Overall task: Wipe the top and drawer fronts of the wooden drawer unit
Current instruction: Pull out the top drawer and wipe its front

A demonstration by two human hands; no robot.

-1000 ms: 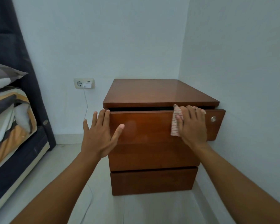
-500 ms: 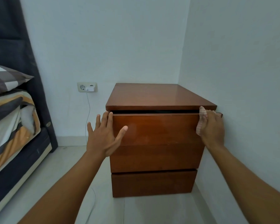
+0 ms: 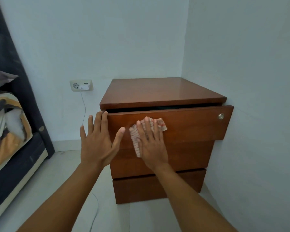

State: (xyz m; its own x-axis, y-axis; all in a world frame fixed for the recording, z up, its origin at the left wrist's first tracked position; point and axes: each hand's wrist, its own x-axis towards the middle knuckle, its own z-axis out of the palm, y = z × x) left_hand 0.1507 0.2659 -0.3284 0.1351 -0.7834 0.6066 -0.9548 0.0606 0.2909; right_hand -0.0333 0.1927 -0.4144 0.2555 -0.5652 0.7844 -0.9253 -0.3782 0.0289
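A reddish-brown wooden drawer unit [image 3: 162, 91] stands in the room's corner, with three drawers. Its top drawer [image 3: 194, 126] is pulled out slightly and has a round metal lock [image 3: 221, 116] at the right. My right hand [image 3: 151, 144] presses a white cloth with red stripes [image 3: 136, 139] flat against the left half of that drawer front. My left hand [image 3: 97, 141] is spread open, fingers against the drawer's left edge, thumb on the front. The two lower drawers [image 3: 187, 158] are partly hidden by my arms.
A bed with a striped pillow and dark frame [image 3: 15, 148] lies at the left. A wall socket with a white charger [image 3: 81, 85] and its hanging cable [image 3: 84, 111] sits left of the unit. The right wall [image 3: 249, 81] touches the unit. Pale floor tiles [image 3: 57, 178] lie in front.
My right hand slid the cloth from the drawer's right end leftward to near my left hand. The lock is uncovered again. My left hand stays at the left edge.
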